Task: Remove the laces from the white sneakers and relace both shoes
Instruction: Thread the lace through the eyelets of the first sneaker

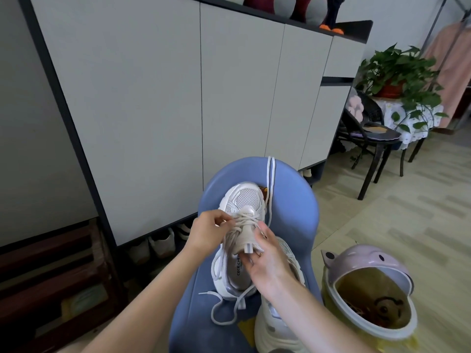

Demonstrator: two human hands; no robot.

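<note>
A white sneaker [244, 200] lies toe-away on a blue chair [293, 205], its lace threaded loosely through the eyelets. My left hand [207, 231] pinches the lace at the sneaker's left eyelets. My right hand [267, 263] holds the tongue and right side of the same shoe. Loose lace ends [224, 309] curl on the seat below the heel. A second white sneaker [275, 329] lies partly under my right forearm. A separate white lace [270, 184] stretches along the chair beyond the toe.
A pink lidded bin [369, 289] stands open right of the chair. A tall grey cabinet [153, 98] rises behind, with shoes [163, 243] under it. A dark chair [374, 138] and a potted plant [397, 72] stand far right. A wooden rack [51, 276] sits left.
</note>
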